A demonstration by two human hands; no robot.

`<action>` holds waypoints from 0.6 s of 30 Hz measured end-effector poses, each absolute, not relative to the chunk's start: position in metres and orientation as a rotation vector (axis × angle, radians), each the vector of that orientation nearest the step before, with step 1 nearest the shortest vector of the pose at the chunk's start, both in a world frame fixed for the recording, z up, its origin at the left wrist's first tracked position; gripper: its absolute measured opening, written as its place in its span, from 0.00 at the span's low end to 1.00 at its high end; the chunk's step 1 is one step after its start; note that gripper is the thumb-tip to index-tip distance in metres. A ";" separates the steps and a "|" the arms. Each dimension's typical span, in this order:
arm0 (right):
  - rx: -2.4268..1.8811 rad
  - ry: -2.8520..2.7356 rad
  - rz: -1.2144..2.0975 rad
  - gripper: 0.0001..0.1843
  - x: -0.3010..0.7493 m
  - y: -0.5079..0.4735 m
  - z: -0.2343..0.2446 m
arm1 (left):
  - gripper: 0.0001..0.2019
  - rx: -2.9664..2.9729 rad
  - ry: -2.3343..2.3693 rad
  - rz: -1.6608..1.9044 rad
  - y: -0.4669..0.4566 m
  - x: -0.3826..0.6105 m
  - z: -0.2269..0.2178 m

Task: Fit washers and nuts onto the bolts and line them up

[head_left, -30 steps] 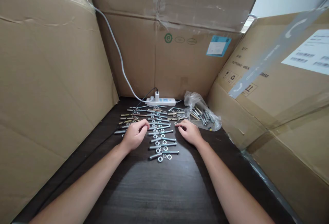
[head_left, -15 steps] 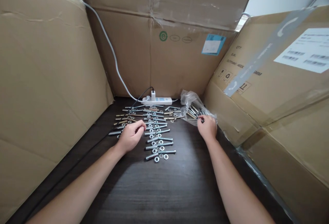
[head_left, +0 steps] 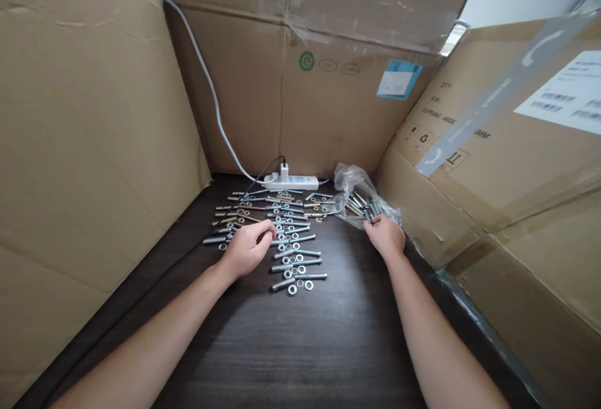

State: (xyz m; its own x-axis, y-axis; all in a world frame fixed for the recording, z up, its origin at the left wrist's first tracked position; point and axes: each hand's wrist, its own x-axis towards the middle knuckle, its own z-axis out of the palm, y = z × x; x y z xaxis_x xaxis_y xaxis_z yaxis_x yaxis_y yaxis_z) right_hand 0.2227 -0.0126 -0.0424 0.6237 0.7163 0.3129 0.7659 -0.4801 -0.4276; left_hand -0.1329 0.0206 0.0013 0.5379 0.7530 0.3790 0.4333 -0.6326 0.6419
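Two bare hands over a dark table (head_left: 291, 352). Right hand (head_left: 387, 237) is at the clear plastic bag (head_left: 351, 177), fingertips bent down at its near side beside the loose bolts (head_left: 360, 199); can't tell if they have closed on one. Left hand (head_left: 248, 247) is loosely curled, thumb by forefinger, next to the laid-out rows; whether it grips anything is hidden. Rows run away from the person: silvery bolt pieces (head_left: 310, 276) near, some brassy ones farther off, with nuts (head_left: 292, 290) and washers (head_left: 308, 285) set beside them. Step in hand looks like taking hardware from the bag. To do it well: pinch one piece by its shank, draw it out along its length so the film doesn't snag, and don't drag the bag toward the pieces lying just left of it. Left hand should stay light, wrist lifted, since a nudge could scatter the small rings. Watch the black cable (head_left: 181, 263) crossing the left-hand pieces; catching it might tug the power strip (head_left: 300, 182) behind.
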 end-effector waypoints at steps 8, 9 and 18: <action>-1.995 -1.260 -0.310 0.14 0.202 -0.019 -0.020 | 0.10 2.316 0.957 0.854 0.019 -0.132 0.001; -1.918 -1.319 -0.331 0.14 0.198 -0.019 -0.018 | 0.10 2.319 0.957 0.847 0.019 -0.132 0.002; -1.431 -1.593 -0.221 0.11 0.141 -0.027 -0.005 | 0.09 2.373 0.934 0.829 0.017 -0.129 0.001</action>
State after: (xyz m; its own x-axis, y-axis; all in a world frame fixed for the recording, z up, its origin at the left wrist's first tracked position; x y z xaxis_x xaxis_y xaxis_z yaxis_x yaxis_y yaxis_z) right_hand 0.1406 -0.0266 -0.0050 0.1348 0.6767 0.7239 0.8481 0.2990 -0.4375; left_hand -0.1293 0.0169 0.0015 0.5886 0.7217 0.3642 0.4474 -0.6661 0.5968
